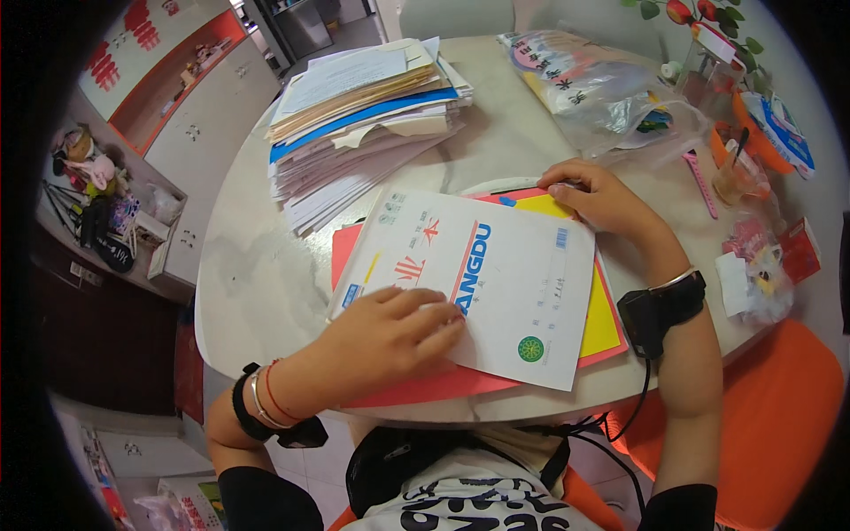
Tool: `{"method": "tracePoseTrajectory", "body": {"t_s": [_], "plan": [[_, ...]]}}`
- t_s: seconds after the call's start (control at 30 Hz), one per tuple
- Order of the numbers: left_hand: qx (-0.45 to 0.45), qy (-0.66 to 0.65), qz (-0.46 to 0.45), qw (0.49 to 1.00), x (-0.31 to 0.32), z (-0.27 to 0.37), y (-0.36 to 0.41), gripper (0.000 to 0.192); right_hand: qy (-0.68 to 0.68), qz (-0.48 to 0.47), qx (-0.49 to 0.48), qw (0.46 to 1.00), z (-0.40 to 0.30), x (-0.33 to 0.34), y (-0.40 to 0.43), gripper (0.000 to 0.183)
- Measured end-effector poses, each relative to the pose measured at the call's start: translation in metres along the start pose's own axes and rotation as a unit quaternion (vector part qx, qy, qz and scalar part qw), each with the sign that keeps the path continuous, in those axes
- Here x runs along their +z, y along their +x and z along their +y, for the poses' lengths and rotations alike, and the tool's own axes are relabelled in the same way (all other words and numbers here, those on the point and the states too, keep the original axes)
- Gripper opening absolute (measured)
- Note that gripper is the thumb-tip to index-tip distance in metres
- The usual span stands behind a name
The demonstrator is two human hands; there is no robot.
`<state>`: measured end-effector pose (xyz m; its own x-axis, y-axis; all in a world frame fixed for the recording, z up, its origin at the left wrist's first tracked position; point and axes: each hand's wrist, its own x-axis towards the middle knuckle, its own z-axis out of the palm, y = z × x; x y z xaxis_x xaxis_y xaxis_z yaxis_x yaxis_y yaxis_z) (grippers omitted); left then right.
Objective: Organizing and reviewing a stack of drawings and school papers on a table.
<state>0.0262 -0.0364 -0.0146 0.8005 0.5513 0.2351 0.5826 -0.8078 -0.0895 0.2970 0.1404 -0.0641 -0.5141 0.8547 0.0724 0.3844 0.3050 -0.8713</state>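
Observation:
A white paper workbook (pixel 524 265) with printed and handwritten marks lies before me on red paper (pixel 431 388) and a yellow sheet (pixel 601 318). My left hand (pixel 398 328) rests over the workbook's lower left part, fingers curled; whether they pinch anything is hidden. At the far right corner, my right hand (pixel 588 189) has its thumb and bent fingers at the edge of the yellow and red sheets, around a small dark thing that I cannot make out. A tall stack of papers and booklets (pixel 365 119) stands beyond, to the left.
On the marbled table (pixel 252 265) are a clear plastic bag (pixel 597 93) at the far side, a pink strap (pixel 700 182), a plastic cup (pixel 730 176) and a wrapped toy (pixel 767 279) at the right. An orange chair (pixel 783 425) stands at the near right. Black cables (pixel 641 398) hang by the table edge.

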Motion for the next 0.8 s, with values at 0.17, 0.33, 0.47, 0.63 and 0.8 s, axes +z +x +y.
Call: {"method": "tracePoseTrajectory", "body": {"t_s": [0.17,0.33,0.47,0.63,0.8], "plan": [[-0.034,-0.079,0.012,0.996,0.013,-0.002,0.008,0.033,-0.028,-0.01,-0.029,0.999,0.003,-0.004,0.002,0.017],[-0.065,-0.139,0.033,0.988,0.013,-0.013,0.006,0.03,-0.03,-0.018,-0.027,0.999,-0.001,-0.003,0.002,0.018],[-0.066,-0.149,0.052,0.985,0.017,-0.016,0.003,0.028,0.0,-0.015,-0.007,1.0,-0.004,0.0,0.004,0.018],[-0.088,-0.203,0.035,0.975,0.016,-0.019,0.001,0.023,-0.035,-0.013,-0.018,0.999,0.0,-0.001,0.005,0.018],[-0.126,-0.258,0.052,0.956,0.022,-0.025,-0.004,0.016,-0.028,-0.007,0.007,1.0,-0.005,0.001,0.002,0.017]]}}
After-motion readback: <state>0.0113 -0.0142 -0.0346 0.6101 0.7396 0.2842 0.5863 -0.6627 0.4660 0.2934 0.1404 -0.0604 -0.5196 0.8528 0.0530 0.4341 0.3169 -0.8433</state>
